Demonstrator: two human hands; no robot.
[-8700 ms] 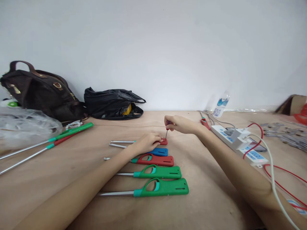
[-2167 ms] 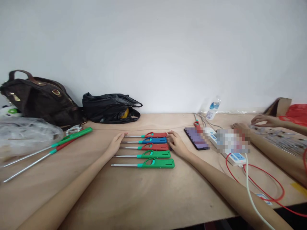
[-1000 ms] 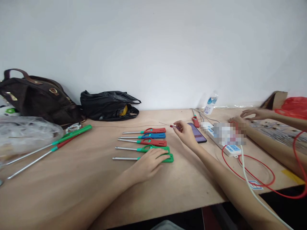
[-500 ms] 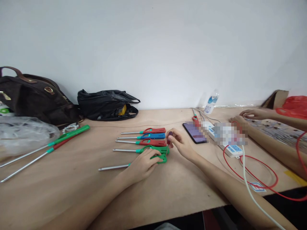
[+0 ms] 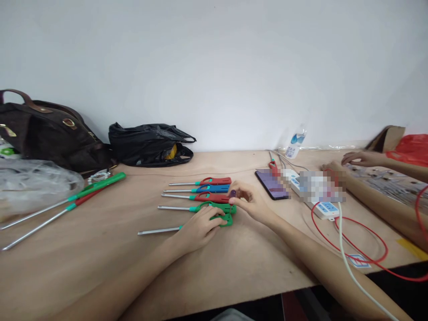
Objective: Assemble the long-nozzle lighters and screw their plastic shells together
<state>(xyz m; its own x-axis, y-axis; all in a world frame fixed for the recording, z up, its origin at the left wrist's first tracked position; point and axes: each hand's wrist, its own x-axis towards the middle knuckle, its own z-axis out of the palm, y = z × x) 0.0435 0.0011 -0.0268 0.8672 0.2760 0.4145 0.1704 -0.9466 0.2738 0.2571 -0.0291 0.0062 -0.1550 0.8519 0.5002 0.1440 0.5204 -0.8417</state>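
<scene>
My left hand [image 5: 198,226] is closed over the green handle of a long-nosed gas lighter [image 5: 157,232], holding it flat on the table with its metal barrel pointing left. In my right hand [image 5: 252,205] is a small screwdriver [image 5: 233,195] with a dark purple knob. Its thin shaft points down at the end of the green handle; whether the tip sits in a screw cannot be made out. Just beyond lie a second green lighter [image 5: 177,208], a red lighter [image 5: 219,197], a blue lighter [image 5: 217,188] and another red lighter [image 5: 220,181], roughly parallel.
At left, two more lighters [image 5: 96,187] lie near a clear plastic bag [image 5: 36,187] and a dark handbag [image 5: 50,138]. A black bag [image 5: 143,145] rests by the wall. Rightward are a phone [image 5: 272,185], power strip [image 5: 327,209], bottle [image 5: 296,142], cables and another person's arms [image 5: 377,200].
My right hand has turned its grip on the screwdriver, and the purple knob has shifted slightly left and down. My left hand stays on the green lighter.
</scene>
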